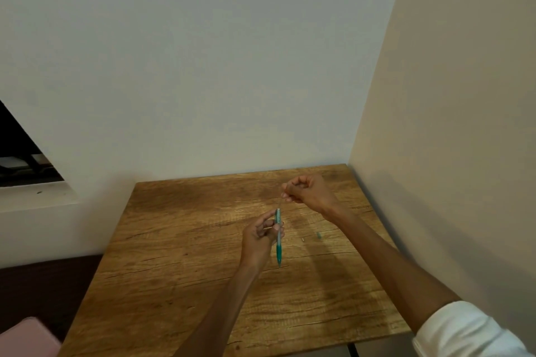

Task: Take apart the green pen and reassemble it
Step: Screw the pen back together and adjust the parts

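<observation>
Your left hand (261, 236) is closed around the pen (278, 236), gripping the clear mid-barrel. The pen stands near upright above the bench (179, 240), green grip and tip pointing down toward you, open back end pointing up and away.

Your right hand (304, 190) is up and further back, fingers curled, pinching a thin refill (280, 202) between thumb and fingertips. The refill runs down from that pinch to the top end of the pen; too thin and blurred to tell how far it sits inside the barrel.

Two loose bits lie on the bench to the right of the pen, apart from both hands: a small green part (319, 235) and a tiny pale part (303, 239) just left of it. Too small to identify.

The bench sits in a wall corner. White sleeve (467, 330) is rolled up on your right arm; left forearm is bare.
</observation>
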